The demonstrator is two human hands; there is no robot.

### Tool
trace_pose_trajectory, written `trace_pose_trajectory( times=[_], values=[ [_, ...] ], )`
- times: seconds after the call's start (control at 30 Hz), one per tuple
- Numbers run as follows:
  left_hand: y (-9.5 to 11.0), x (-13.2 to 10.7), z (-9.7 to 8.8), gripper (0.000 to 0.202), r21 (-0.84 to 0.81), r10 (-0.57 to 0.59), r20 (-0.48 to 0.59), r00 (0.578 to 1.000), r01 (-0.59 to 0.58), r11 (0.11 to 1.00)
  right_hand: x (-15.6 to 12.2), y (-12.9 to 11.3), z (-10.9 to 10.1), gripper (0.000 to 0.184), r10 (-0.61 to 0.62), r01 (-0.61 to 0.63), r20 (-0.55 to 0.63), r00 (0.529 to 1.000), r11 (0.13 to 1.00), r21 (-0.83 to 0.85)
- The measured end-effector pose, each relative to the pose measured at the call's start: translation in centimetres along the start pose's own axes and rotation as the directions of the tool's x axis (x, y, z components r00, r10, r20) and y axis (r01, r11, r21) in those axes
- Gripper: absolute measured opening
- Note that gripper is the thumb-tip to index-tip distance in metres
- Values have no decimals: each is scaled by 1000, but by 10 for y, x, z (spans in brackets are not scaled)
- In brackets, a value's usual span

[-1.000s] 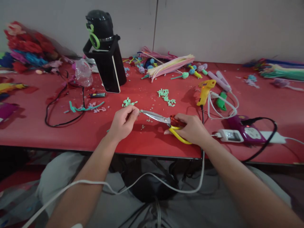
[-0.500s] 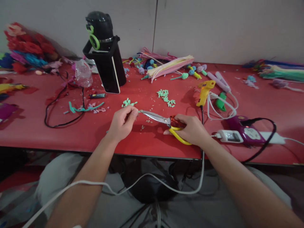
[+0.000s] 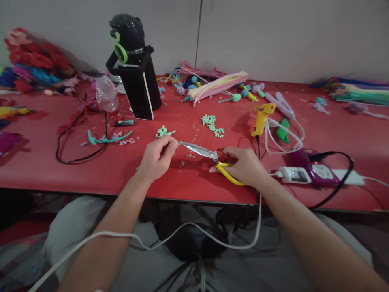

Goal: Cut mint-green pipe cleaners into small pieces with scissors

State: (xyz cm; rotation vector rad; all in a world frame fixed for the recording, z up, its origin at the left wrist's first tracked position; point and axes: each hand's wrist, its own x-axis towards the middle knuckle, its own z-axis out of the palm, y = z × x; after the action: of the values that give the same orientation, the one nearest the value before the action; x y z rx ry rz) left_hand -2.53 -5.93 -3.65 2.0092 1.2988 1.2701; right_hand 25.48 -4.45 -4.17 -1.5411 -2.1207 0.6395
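Red table [image 3: 45, 162], left hand [image 3: 156, 158] pinching a green piece, right hand [image 3: 246, 165] gripping scissors [image 3: 209, 156].

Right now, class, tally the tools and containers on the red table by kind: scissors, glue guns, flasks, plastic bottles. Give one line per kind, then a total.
Scissors, in the right hand, tips at the left hand: 1
Yellow glue gun: 1
Black flask: 1
Clear plastic bottle: 1
Total: 4
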Motion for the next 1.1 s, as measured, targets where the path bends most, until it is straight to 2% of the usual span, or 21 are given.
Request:
trace_pose_trajectory(
  times=[0.33, 1.1],
  values=[
    [1, 2, 1, 30, 47, 47, -19, 999, -46, 998, -1, 6, -1, 65, -56, 56, 1, 998, 998, 27],
    [2, 3, 2, 32, 50, 39, -36, 999, -37, 998, 2, 4, -1, 75, -38, 38, 14, 999, 999, -5]
  ],
)
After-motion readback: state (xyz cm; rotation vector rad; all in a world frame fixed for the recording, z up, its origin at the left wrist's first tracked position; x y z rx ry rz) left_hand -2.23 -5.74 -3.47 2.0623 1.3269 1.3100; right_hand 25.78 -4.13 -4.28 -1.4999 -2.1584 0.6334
